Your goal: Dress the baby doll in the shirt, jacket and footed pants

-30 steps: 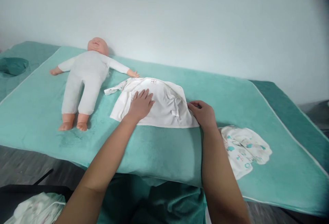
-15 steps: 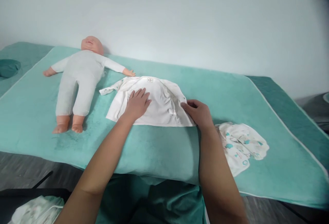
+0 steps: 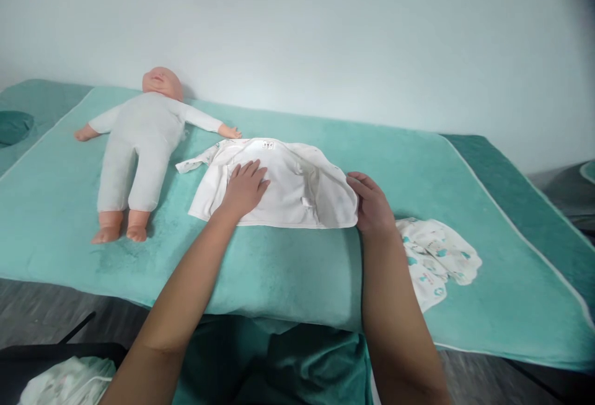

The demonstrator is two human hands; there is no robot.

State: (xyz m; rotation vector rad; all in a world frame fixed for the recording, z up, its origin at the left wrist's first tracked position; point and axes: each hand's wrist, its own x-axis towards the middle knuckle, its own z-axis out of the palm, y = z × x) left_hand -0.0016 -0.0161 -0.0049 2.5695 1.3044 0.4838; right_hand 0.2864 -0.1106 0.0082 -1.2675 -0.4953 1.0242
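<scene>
Head view: green cover [image 3: 288,275]; baby doll [image 3: 145,123], laid face-up; baby shirt [image 3: 286,185], spread crosswise beside it, left of the narrow pinch in which its near right edge is held by the right hand [image 3: 375,209], its middle pressed by the open left hand [image 3: 244,193]

Left hand: the left hand [image 3: 245,189] is bare, its fingers smooth and tapering
Right hand: the right hand [image 3: 373,206] is bare, partly shaded
Forearms: left forearm [image 3: 186,287] and right forearm [image 3: 395,312] bare, smooth, widening toward the near side
Cloth between forearms: green cloth [image 3: 320,361], dark, softly creased; whether clothing or a hanging cover cannot be told
Edge beside right forearm: narrow white strip [image 3: 375,386], source unclear
</scene>
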